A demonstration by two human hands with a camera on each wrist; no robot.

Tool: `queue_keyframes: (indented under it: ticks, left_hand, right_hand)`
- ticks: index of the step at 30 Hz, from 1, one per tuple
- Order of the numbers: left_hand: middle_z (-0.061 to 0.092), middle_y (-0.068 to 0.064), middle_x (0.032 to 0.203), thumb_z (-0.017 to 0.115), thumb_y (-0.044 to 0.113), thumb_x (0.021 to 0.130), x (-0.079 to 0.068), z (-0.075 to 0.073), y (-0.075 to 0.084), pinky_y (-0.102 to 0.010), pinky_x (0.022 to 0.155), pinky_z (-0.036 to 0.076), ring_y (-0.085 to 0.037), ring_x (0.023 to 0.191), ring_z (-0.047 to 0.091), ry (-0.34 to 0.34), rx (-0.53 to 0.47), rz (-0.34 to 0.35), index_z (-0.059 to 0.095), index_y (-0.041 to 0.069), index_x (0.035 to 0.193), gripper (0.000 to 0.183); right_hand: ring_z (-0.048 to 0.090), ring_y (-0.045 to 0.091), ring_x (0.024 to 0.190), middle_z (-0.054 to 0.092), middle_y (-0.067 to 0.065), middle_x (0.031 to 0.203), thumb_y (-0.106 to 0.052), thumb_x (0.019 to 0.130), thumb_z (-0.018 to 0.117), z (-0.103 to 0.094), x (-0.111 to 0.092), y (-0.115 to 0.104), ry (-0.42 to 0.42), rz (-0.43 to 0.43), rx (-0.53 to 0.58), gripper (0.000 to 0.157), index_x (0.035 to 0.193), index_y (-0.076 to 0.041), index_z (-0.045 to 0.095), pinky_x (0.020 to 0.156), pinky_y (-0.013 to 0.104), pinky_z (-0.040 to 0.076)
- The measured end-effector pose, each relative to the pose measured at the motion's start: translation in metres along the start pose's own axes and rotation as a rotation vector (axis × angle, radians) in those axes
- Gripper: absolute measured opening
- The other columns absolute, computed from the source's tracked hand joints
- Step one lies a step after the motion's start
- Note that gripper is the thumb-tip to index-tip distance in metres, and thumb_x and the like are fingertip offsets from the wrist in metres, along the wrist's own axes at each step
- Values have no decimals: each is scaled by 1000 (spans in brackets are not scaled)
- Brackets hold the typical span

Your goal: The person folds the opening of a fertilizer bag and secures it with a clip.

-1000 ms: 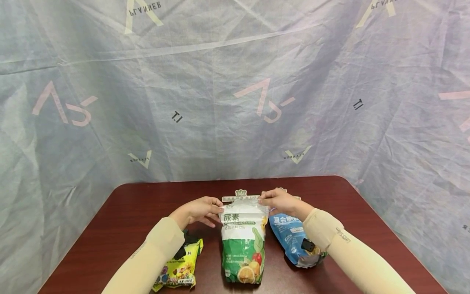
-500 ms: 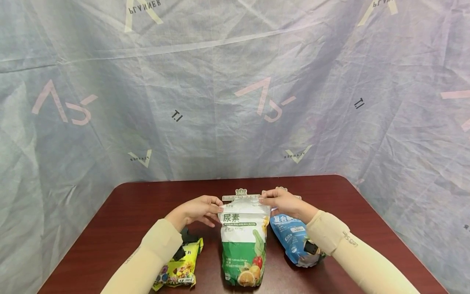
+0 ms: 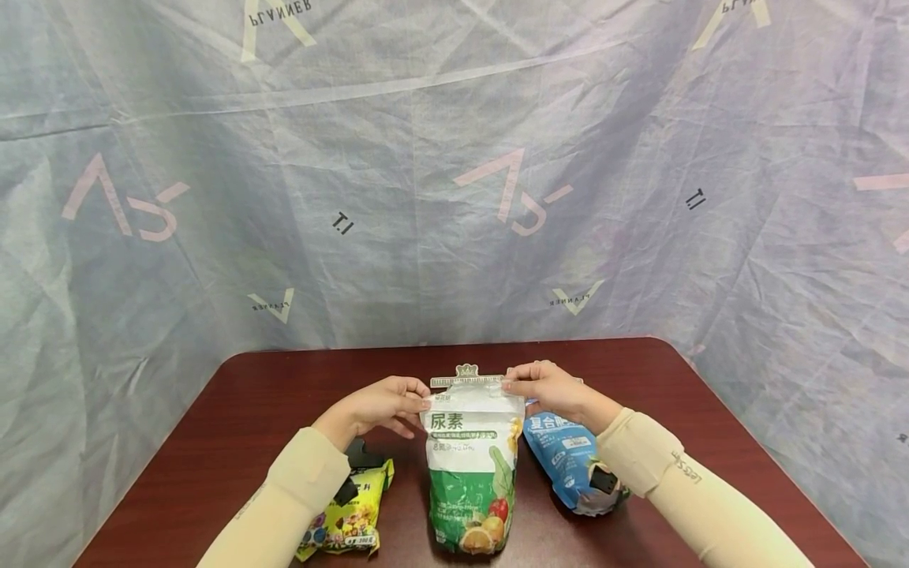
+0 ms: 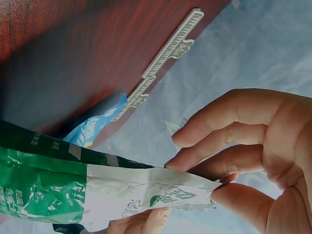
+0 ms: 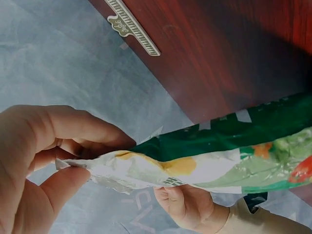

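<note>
While centre bag (image 3: 472, 465) is held | top upward | long axis upright

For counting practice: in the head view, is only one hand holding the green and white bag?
No, left hand and right hand both pinch the bag near its top.

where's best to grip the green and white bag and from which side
Likely the top edge of the green and white bag, pinched at both corners, one hand from each side, as the left hand and right hand do: it tapers thin there above a fuller body.
</note>
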State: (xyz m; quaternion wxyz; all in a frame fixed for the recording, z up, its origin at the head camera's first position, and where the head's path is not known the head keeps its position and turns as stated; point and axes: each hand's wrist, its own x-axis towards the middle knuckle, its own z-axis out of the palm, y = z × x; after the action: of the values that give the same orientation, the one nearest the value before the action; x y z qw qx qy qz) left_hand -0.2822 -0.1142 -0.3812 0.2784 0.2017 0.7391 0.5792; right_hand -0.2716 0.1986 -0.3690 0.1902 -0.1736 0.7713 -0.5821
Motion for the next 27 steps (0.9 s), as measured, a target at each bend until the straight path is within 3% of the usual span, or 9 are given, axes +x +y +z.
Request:
queue_keyframes:
  ticks: [8, 16, 22, 27]
  left_hand:
    - [69, -3, 89, 57, 8, 101, -3, -1, 5, -44, 74, 57, -20, 81, 66, -7, 21, 40, 57, 1, 105, 8]
    - [68, -2, 86, 57, 7, 100, -6, -1, 9, -38, 69, 57, -20, 80, 66, -1, 14, 80, 55, 1, 102, 7]
    - [68, -2, 86, 57, 7, 100, -8, -1, 14, -46, 74, 57, -18, 80, 65, 12, 45, 96, 55, 0, 102, 8]
    - [69, -2, 87, 58, 6, 100, -8, -1, 19, -44, 73, 56, -18, 81, 65, 27, 54, 112, 55, 1, 101, 7]
  right_hand:
    - [67, 20, 89, 67, 8, 97, -12, 102, 57, 0, -4, -7, -12, -33, 48, 23, 111, 6, 66, 78, 42, 57]
    - [67, 22, 90, 67, 10, 100, -10, 103, 56, 1, -6, -12, -17, -68, 77, 22, 111, 7, 66, 78, 41, 58]
    - [68, 21, 88, 67, 9, 98, -9, 103, 55, 2, -8, -18, -7, -90, 79, 22, 111, 9, 65, 76, 39, 58]
    - [69, 20, 88, 68, 9, 99, -8, 102, 55, 2, -9, -24, 13, -108, 75, 23, 112, 11, 65, 76, 38, 58]
